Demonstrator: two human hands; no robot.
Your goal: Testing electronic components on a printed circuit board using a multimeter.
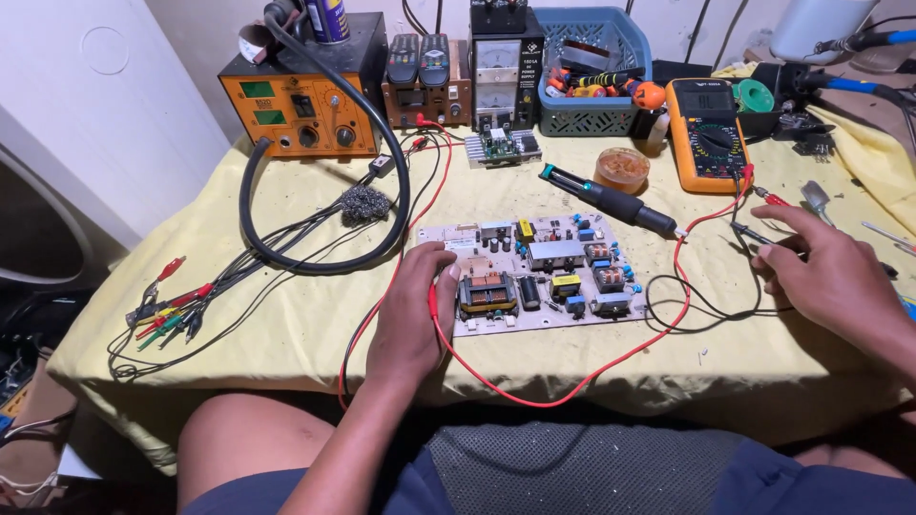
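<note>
The left hand (412,315) rests at the near left edge of one circuit board (534,272) mid-tabletop, fingers together pinching a red probe (432,301). The right hand (828,272) lies right, fingers spread on a black probe (750,232). Farther off sit one soldering iron (611,200), one orange multimeter (711,133) and one blue basket (592,72).

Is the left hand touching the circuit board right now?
Touching. The head view shows the left hand lying on the left end of the circuit board, fingers overlapping its edge.

Electronics repair workshop: multimeter (714,132), orange soldering station (303,107), bench power supply (506,67) and circuit board (534,272) are crowding a yellow-clothed workbench (286,315).
</note>
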